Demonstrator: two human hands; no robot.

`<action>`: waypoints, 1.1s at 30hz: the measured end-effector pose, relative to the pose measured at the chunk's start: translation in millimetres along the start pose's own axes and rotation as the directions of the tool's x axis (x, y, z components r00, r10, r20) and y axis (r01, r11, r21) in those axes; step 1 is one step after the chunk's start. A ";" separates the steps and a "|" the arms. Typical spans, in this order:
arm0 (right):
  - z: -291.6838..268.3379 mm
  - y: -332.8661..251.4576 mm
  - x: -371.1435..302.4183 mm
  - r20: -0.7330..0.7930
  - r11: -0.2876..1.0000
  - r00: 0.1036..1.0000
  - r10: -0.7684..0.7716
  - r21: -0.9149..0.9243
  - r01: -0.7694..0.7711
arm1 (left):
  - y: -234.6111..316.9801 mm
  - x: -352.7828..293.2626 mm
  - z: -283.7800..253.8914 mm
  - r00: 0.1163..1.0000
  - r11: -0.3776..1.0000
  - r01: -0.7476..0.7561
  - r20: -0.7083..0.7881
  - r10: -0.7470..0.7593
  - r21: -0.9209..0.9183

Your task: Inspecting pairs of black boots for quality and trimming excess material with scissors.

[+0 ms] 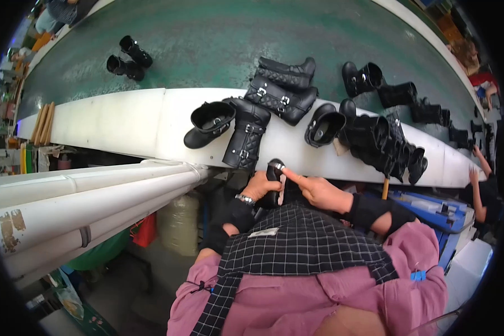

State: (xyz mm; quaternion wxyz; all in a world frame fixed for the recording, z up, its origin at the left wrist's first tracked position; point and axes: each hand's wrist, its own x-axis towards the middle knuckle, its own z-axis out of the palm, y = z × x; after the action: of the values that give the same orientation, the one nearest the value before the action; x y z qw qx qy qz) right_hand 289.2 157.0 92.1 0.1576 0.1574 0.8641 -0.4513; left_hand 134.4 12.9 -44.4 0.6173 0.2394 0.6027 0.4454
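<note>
My left hand [259, 185], with a metal-banded watch at the wrist, is closed around a black boot [273, 197] held upright at the front edge of the white bench. Only part of this boot shows between my hands. A shiny metal piece sits near its top. My right hand [326, 194] stretches its index finger to that metal piece, while its other fingers are curled. Just beyond my left hand lies a black quilted boot [246, 134] with buckled straps. A shorter boot [209, 124] stands left of it, its opening facing up.
The white bench [123, 120] runs across in front of me, with a green surface [207, 42] beyond. Several black boots [375, 137] crowd the right side. White pipes [95, 201] cross at the left. Wooden sticks [43, 123] lie at the far left. A person [481, 190] works at far right.
</note>
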 end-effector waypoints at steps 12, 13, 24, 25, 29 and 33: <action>-4.8 -6.9 3.9 -0.081 0.986 0.986 -0.147 0.061 0.152 | 2.7 0.7 -2.0 0.998 0.997 -0.033 -0.050 0.037 0.073; -10.0 -4.1 0.3 0.046 0.997 0.996 0.071 0.016 -0.072 | 3.1 -3.2 -2.8 0.998 1.000 0.005 -0.063 -0.004 0.026; -5.6 -1.1 3.4 0.007 0.997 0.998 -0.069 -0.036 0.069 | 10.5 -2.2 -7.2 0.999 0.999 -0.044 -0.001 0.044 -0.017; -7.9 -3.1 -0.5 0.013 0.998 1.000 0.002 0.058 -0.003 | 11.0 -3.1 -7.0 0.995 0.974 0.046 0.094 -0.026 -0.221; -6.1 -7.5 -6.7 -0.293 0.970 0.950 -0.105 0.182 0.164 | 10.8 -3.4 -9.3 0.999 0.993 0.044 0.030 -0.040 -0.113; 13.4 -0.6 5.5 0.079 0.961 0.986 0.147 0.226 -0.162 | 13.7 0.4 -12.8 0.988 0.996 0.082 0.128 -0.085 0.030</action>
State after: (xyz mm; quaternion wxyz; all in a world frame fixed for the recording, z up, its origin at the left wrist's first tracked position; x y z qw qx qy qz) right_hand 285.7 146.2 83.0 0.1992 0.2278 0.7854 -0.5399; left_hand 118.5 16.9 -35.2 0.6701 0.2497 0.5764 0.3954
